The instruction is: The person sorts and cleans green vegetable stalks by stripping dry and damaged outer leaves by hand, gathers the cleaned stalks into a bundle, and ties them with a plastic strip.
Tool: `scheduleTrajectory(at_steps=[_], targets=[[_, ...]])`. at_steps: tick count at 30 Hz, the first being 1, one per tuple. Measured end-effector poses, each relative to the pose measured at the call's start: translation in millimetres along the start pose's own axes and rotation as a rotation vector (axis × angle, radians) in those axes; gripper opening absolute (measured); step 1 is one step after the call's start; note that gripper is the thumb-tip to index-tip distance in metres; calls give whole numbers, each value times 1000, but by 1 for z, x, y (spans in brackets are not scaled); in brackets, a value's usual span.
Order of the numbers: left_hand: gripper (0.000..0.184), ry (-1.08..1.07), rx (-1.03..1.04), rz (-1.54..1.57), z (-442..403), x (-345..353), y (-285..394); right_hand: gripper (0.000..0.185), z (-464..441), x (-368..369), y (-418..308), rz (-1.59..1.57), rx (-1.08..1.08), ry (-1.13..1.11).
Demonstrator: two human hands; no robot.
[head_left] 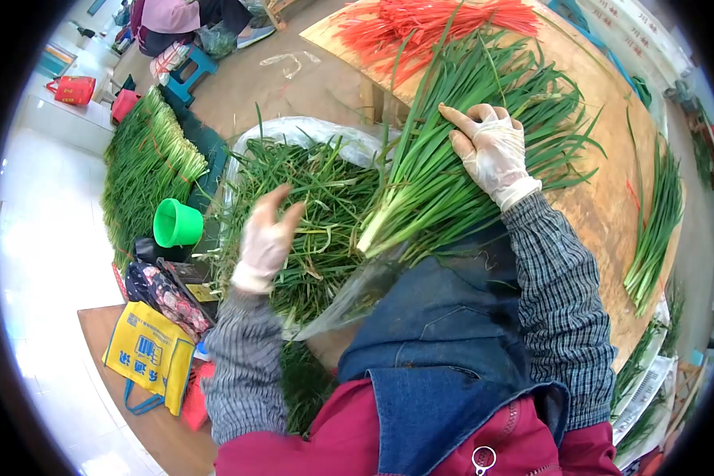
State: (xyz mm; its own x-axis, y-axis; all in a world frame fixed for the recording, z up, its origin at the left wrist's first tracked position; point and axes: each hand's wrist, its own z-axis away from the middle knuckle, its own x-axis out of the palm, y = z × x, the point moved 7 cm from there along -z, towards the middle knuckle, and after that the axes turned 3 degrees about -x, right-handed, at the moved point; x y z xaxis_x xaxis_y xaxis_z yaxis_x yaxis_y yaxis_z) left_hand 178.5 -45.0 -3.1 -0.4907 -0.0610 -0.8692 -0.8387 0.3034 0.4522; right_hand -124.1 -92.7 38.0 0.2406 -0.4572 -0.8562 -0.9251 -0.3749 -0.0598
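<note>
Watching through the head camera from my end, I have the loose leafy greens (420, 178) lying across the near edge of the wooden table (611, 206), their pale stem ends pointing toward the lap and overhanging the heap of scraps (325, 210) in the clear plastic bag (297, 127). The gloved right hand (490, 151) lies on top of the leaves, fingers bent; I cannot tell whether it grips any or only presses them. The gloved left hand (266, 238) is well apart from it, over the bag, fingers spread and, as far as I can see, holding nothing; it is blurred. My main worry is the overhang: if the right hand lifted or pushed too hard, the stem ends could slide off into the bag and mix with the scraps. Pressing down could also bruise or crease the leaves, and a sideways drag might tangle them with the red strips (436, 28) at the far end. The bag's slack film lies close under the stems, so a low sweep of the left hand could snag it. The small bunch (660, 226) at the table's right edge might be nudged off by a wide swing of the right sleeve (559, 293).
</note>
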Motion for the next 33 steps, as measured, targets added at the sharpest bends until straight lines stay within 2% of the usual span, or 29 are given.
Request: scheduleTrajectory(at_steps=[1, 3, 4, 6, 8, 10, 11, 12, 14, 15, 16, 18, 20, 22, 23, 24, 25, 26, 28, 29, 30, 31, 33], targets=[[59, -106, -376, 467, -18, 13, 16, 35, 0, 1, 1, 11, -5, -5], [69, -211, -408, 701, -47, 46, 43, 35, 0, 1, 0, 12, -4, -14], [73, -232, -356, 695, -61, 59, 53, 35, 0, 1, 0, 15, 0, -19], [52, -402, -416, 849, -72, 90, 65, 35, 0, 2, 1, 11, 1, -29], [37, -340, -609, 1343, -64, 111, 72, 35, 0, 2, 1, -1, 11, -40], [25, -130, -439, 1043, -66, 95, 64, 35, 0, 1, 1, -4, 13, -41], [24, 84, -349, 802, -63, 77, 61, 35, -1, 1, 1, -1, 11, -34], [23, 103, -393, 746, -59, 73, 57, 35, -1, 1, 1, 2, 7, -26], [22, 73, -574, 1042, -49, 79, 48, 34, 0, 1, 1, 3, 4, -14], [21, 103, -564, 1143, -47, 74, 47, 34, 0, 1, 1, -1, 7, -14], [21, 62, -663, 1295, -41, 65, 49, 34, 0, 0, 2, -4, 10, -13], [20, 55, -658, 1275, -30, 43, 38, 34, 0, -1, 1, -7, 6, 3], [19, 173, -604, 1069, -12, 12, 8, 34, 1, -2, 2, -4, 2, 12], [22, 259, -681, 1056, 12, -14, -54, 34, 0, -2, 1, 1, -2, 18], [23, 333, -628, 430, 25, -31, -95, 34, 1, -1, 1, -15, -3, 27], [25, 382, -540, -192, 24, -50, -87, 34, 1, 0, 1, -18, -3, 25], [31, 156, -569, -485, 26, -42, -91, 34, 1, 0, 1, -18, -2, 23], [38, 41, -538, -621, 30, -28, -88, 34, 1, 0, 2, -15, -1, 20], [47, -24, -356, -122, 13, -2, -42, 34, 1, 0, 0, -3, -2, 8], [51, -113, -331, 201, 3, 12, -7, 34, 1, 1, 1, -8, 1, -7], [57, -253, -408, 474, -4, 37, 10, 34, 0, 2, 2, -12, 5, -20], [53, -309, -349, 651, -13, 57, 28, 34, 0, 3, 2, -10, 4, -30], [50, -408, -263, 764, -30, 82, 55, 35, 0, 2, 2, 3, -3, -23]])
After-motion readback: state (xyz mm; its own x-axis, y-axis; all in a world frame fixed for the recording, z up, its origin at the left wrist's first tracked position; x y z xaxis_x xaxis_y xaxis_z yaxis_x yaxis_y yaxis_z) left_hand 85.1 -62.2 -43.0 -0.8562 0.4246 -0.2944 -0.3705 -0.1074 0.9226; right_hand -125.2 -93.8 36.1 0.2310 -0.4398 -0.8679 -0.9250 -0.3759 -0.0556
